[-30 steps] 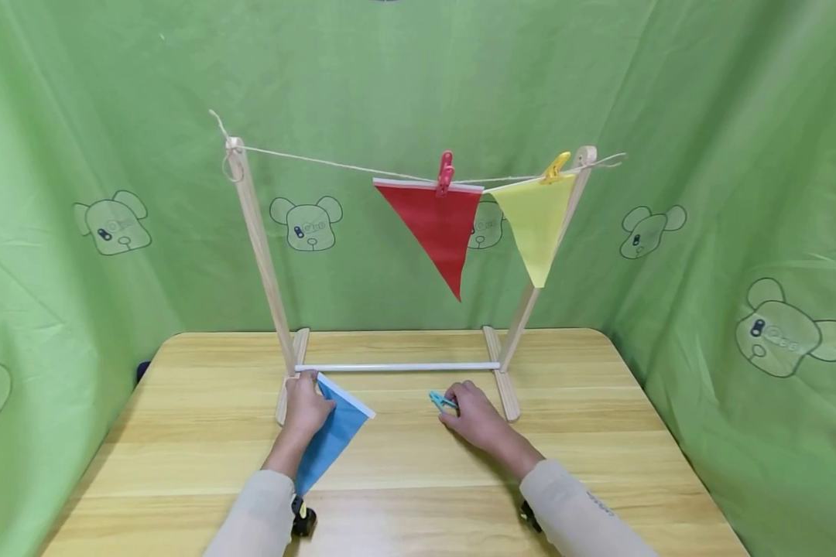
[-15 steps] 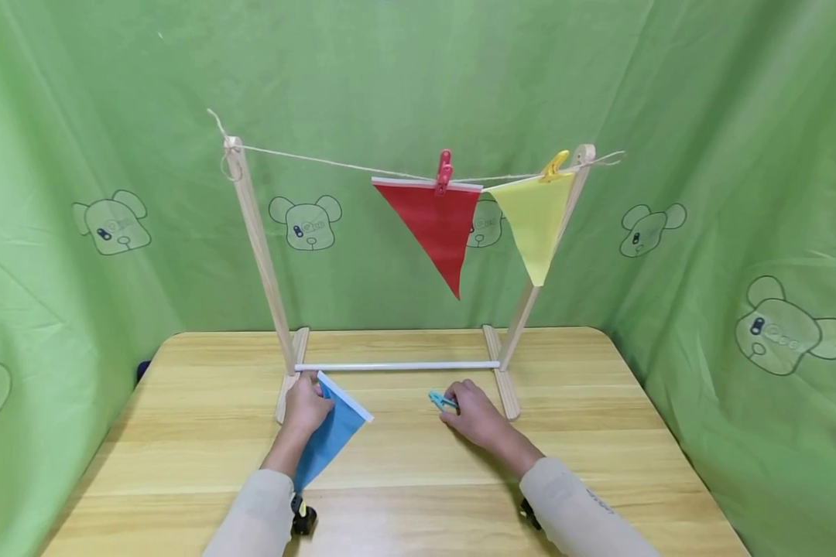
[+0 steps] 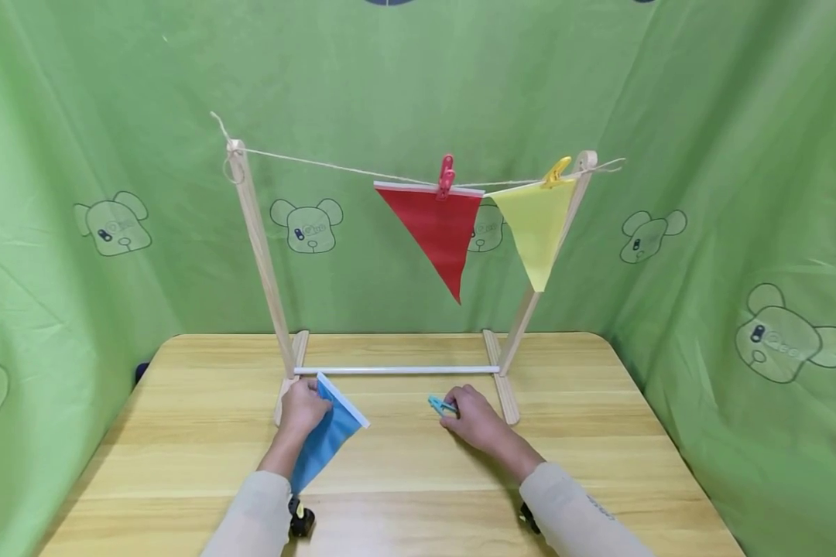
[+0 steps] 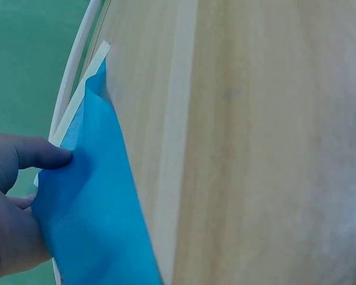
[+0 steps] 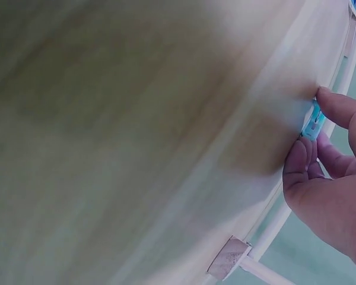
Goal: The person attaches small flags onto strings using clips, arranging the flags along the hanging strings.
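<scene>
My left hand (image 3: 303, 408) pinches a blue triangular pennant (image 3: 330, 437) near one end of its white top edge, close to the left foot of the stand. In the left wrist view the thumb lies on the blue cloth (image 4: 101, 190), which hangs with a fold near its far corner. A light-blue clothespin (image 3: 440, 404) is held between thumb and fingers of my right hand (image 3: 477, 418), low over the table. The right wrist view shows the same clothespin (image 5: 313, 122) at the fingertips. Red (image 3: 437, 232) and yellow (image 3: 535, 228) pennants hang on a string (image 3: 320, 162).
A wooden stand has a left post (image 3: 261, 247), a right post (image 3: 522, 321) and a white crossbar (image 3: 397, 370) low between them. A red clip (image 3: 446, 178) and a yellow clip (image 3: 556, 172) hold the hung pennants. Green cloth (image 3: 362, 85) surrounds the wooden table (image 3: 585, 387).
The blue pennant's free corner has dipped slightly down and to the left, with a small shift of my left hand. My right hand stays nearly still, holding the clothespin.
</scene>
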`<state>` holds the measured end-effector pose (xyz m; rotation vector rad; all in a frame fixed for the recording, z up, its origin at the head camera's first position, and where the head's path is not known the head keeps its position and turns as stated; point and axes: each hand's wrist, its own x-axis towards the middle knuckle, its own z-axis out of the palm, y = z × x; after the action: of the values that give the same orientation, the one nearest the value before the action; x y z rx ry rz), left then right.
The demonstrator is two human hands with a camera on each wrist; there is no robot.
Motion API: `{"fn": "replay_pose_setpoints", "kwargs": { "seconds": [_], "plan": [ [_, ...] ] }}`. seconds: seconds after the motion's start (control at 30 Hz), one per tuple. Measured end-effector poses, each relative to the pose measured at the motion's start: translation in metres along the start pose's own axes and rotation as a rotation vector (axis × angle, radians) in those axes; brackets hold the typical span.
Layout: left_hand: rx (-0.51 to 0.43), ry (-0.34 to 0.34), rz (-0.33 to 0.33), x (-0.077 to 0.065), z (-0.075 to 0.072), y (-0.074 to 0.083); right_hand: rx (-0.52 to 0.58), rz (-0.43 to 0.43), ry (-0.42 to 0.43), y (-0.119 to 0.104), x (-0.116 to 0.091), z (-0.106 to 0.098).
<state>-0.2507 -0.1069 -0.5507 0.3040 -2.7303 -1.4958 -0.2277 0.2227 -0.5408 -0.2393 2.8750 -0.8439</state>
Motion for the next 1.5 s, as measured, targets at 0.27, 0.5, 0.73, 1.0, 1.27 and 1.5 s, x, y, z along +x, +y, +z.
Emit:
{"fn": "replay_pose_setpoints", "kwargs": {
  "seconds": [0.27,0.5,0.73,1.0,1.27,1.5],
  "plan": [
    [-0.055,-0.017,-0.028,0.0019,0.0005,-0.0004,-0.002,-0.012,-0.001,0.0009,0.0010,-0.0004],
    [-0.078,-0.018,-0.059,0.0028,0.0014,-0.0005,0.015,-0.013,-0.006,0.0016,0.0007,-0.0005],
    [-0.076,-0.007,-0.065,0.0023,0.0004,-0.0004,0.018,-0.010,-0.007,0.0010,0.0005,-0.0013],
    [-0.128,0.008,-0.065,0.0008,0.0006,0.0001,0.003,-0.023,-0.004,0.0007,-0.0007,-0.0013],
    [-0.185,-0.006,-0.092,0.0006,0.0028,0.0022,-0.007,-0.035,0.002,0.0011,-0.0018,-0.0027],
    [-0.215,-0.001,-0.054,0.0013,0.0044,0.0044,0.018,-0.027,0.016,0.0043,-0.0055,-0.0040]
  ]
}}
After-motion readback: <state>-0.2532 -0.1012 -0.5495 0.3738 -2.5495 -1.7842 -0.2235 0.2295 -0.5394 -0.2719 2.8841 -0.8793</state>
